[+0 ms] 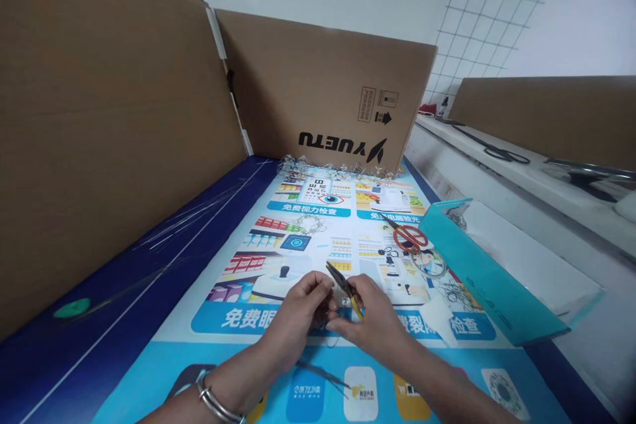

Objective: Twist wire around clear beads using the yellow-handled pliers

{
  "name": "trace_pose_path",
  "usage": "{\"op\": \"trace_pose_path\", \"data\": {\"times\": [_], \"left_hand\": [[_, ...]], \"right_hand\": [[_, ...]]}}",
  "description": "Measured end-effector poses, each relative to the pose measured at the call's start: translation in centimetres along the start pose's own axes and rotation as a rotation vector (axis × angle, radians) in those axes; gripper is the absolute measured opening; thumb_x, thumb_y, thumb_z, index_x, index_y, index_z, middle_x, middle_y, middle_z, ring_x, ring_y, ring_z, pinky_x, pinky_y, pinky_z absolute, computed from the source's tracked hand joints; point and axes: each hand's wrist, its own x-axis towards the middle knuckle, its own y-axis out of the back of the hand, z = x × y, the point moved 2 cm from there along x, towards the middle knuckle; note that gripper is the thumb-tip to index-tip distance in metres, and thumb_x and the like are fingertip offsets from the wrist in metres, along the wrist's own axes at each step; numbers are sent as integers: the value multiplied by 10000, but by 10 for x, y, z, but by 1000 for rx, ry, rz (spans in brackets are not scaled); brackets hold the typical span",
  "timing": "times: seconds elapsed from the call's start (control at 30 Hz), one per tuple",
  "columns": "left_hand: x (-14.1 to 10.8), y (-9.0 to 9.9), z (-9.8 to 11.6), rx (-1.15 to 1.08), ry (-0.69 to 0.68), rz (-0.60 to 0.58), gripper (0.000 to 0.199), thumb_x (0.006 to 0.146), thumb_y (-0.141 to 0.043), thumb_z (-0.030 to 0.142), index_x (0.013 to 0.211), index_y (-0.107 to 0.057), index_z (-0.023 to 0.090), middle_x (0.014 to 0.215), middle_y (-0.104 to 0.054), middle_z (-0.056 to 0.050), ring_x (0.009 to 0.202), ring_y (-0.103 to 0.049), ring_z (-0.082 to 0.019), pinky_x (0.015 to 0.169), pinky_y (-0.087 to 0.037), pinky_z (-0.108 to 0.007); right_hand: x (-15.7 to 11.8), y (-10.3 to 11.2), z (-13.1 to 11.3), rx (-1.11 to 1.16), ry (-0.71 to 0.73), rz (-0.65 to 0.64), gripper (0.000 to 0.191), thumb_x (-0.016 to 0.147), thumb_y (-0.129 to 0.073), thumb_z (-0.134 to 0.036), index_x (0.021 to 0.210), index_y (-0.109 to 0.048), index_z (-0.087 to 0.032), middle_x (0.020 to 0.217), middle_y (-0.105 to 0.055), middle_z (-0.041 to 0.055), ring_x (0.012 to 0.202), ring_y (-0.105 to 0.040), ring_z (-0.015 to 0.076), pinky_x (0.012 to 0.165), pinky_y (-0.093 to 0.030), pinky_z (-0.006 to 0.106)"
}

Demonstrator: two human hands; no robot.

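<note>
Right hand (375, 318): fingers closed on yellow-handled pliers (348, 295), tips just beside a small wire piece (322, 319), detail unclear, pinched between the left hand (298, 318) fingers. Both hands sit near the printed bench mat's (223, 321) near edge; red-handled scissors (410, 238) lie farther off, toward its right edge.

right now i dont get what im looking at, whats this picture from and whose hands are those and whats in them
There is no machine here: this is one picture from a camera worn on a person's head, looking forward and down, so the two bare hands are that person's own. The right hand grips yellow-handled pliers, and the left hand, with a metal bangle on its wrist, pinches something too small to make out. Both are above a printed poster showing an eye chart, with red-handled scissors lying on it. A teal plastic folder lies along its right edge, and a brown cardboard box printed YUETU stands behind.
</note>
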Motion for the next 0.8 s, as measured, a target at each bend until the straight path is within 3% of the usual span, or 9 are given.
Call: {"op": "trace_pose_path", "data": {"times": [0.17, 0.47, 0.8], "left_hand": [[1, 2, -1, -36, -25, -22, 218, 831, -526, 383, 771, -513, 174, 631, -553, 4, 540, -496, -93, 516, -378, -197], [0, 1, -2, -103, -74, 10, 219, 826, -541, 366, 735, -515, 169, 631, -549, 4, 556, -487, -92, 509, -375, -187], [0, 1, -2, -120, -66, 9, 223, 818, -552, 379, 746, -525, 170, 641, -568, 3, 573, -520, -100, 543, -391, -198]], "right_hand": [[1, -5, 6, -5, 18, 40, 262, 707, -623, -205, 942, -507, -205, 860, -544, 8, 771, -505, 153, 660, -397, 258], [-2, -6, 2, -92, 146, 49, 322, 706, -632, -200, 999, -499, -210, 953, -533, 42, 904, -488, 196, 763, -407, 306], [-1, -8, 2, -97, 148, 89, 262, 725, -552, -173, 982, -521, -209, 895, -562, 42, 853, -512, 193, 736, -417, 303]]}}
